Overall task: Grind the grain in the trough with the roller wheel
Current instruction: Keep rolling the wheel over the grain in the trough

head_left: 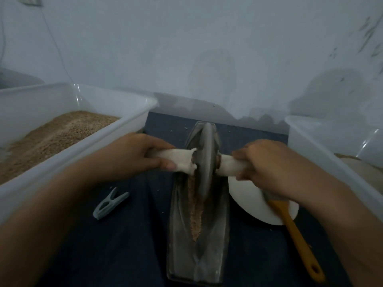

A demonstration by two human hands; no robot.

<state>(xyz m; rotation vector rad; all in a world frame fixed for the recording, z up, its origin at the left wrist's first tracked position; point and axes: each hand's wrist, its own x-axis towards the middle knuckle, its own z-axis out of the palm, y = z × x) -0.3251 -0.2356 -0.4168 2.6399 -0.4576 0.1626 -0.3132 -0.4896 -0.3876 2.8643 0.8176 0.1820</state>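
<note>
Head view looks down on a dark tabletop (128, 245) where a long metal trough (215, 235) runs from near to far. Brown grain (195, 212) lies along its centre groove. A grey roller wheel (206, 158) stands upright in the groove toward the far end. Left hand (132, 154) has its grip clamped on the wheel's left white-wrapped handle (178, 160); right hand (267, 164) grips the right one. Left of the trough sit a grain-filled plastic tub (62, 96) and a clothes peg (109, 203); right, a white plate (248, 197) carrying an orange-handled brush (296, 233).

right bin (331, 162) cut off, brush (294, 228) head hidden
</note>
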